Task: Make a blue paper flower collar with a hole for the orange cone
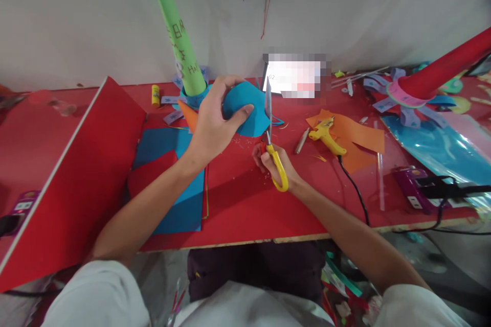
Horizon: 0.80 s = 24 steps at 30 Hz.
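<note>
My left hand pinches a rounded piece of blue paper between thumb and fingers, held up above the table. Scissors with yellow handles are gripped in my right hand, the blades pointing up along the right edge of the paper. The blades look parted, with the paper's corner beside or between them; I cannot tell which. Behind my left hand an orange paper piece shows in part. Blue sheets and a red paper piece lie under my left forearm.
A yellow glue gun with a black cord rests on orange paper. A green paper tube stands at the back, near a glue stick and a lit screen. A red board leans at left; a purple power strip is at right.
</note>
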Available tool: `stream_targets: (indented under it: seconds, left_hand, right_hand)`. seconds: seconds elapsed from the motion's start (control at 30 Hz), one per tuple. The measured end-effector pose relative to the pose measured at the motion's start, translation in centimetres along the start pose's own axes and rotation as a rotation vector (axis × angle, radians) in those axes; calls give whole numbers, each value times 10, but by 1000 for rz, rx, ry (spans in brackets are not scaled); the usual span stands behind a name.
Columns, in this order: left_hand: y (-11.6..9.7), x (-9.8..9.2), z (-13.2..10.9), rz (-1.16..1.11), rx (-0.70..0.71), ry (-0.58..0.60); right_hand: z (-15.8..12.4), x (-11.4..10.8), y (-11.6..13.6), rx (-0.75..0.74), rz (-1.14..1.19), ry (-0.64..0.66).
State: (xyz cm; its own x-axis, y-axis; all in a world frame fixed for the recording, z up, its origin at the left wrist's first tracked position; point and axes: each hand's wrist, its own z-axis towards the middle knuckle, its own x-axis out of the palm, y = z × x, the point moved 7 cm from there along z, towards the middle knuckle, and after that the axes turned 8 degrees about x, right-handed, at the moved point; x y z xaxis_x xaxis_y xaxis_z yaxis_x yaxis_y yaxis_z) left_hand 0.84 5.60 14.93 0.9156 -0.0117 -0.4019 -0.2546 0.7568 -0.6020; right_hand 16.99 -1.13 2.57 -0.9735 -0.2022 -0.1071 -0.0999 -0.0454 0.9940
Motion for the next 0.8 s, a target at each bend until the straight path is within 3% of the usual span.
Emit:
stream_targets:
  seconds: [0.27, 0.6, 0.8]
  left_hand:
    - [3, 3, -6, 165, 50, 21]
    - [-10, -7, 0, 160, 89, -20]
    - [-13, -6, -1, 190, 107, -4]
  right_hand:
    - [0, 0, 2, -11, -41, 6]
    - [-1, -2, -5, -5, 71, -10]
    - [0, -3, -6, -1, -7, -7]
